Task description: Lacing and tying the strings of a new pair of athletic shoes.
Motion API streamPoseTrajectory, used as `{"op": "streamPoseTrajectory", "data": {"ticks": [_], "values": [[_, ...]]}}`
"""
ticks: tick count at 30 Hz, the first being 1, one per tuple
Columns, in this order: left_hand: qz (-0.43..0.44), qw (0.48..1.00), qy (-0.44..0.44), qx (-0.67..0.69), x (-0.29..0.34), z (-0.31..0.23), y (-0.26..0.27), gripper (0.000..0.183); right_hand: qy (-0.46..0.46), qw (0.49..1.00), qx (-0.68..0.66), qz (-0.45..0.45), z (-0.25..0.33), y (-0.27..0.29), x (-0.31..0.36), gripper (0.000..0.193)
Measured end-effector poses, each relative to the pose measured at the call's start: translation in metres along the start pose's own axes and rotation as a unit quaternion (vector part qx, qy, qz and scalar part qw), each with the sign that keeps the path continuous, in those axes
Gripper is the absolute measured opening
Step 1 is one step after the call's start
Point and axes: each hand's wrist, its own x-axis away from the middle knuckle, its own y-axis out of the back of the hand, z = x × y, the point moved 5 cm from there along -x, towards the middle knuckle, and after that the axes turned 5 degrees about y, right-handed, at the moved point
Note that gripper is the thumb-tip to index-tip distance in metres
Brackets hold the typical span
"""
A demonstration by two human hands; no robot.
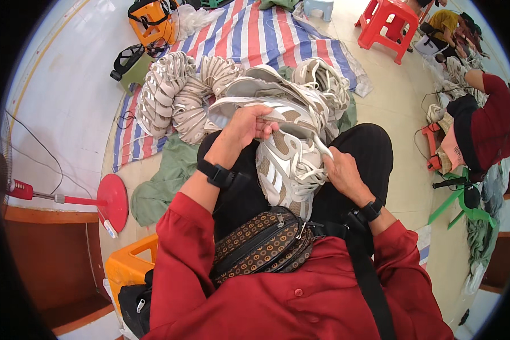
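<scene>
A beige-and-white sneaker upper (283, 170) with loose white laces lies in my lap, toe toward me. Other uppers (272, 90) are bunched against its far side. My left hand (250, 126) has its fingers curled at the opening of the uppers, seemingly gripping an edge there. On the other side, my right hand (345, 174) pinches a white strip at the upper's collar, beside the laces. Whether that strip is a lace or part of the collar I cannot tell. Nested rows of similar uppers (164, 93) curve across the ground beyond my left knee.
A striped sheet (255, 31) covers the floor ahead. Green cloth (167, 184) lies by my left leg. Around me stand an orange stool (131, 263), a red stool (388, 25) and a red round base (113, 203). Other people (487, 124) sit at the right with more uppers.
</scene>
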Motion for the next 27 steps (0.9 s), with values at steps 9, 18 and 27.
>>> {"op": "streamPoseTrajectory", "data": {"ticks": [9, 18, 27], "values": [[0.029, 0.999, -0.029, -0.018, 0.034, 0.001, -0.017, 0.022, 0.038, 0.998, -0.038, 0.030, 0.048, 0.019, 0.032, 0.018], [-0.035, 0.999, -0.009, 0.012, 0.069, 0.015, -0.021, 0.025, 0.057, 0.996, -0.056, 0.043, 0.047, 0.020, 0.037, 0.019], [-0.099, 0.992, -0.081, -0.023, 0.188, -0.006, -0.048, 0.032, 0.139, 0.982, -0.095, 0.087, 0.118, 0.058, 0.069, 0.020]]}}
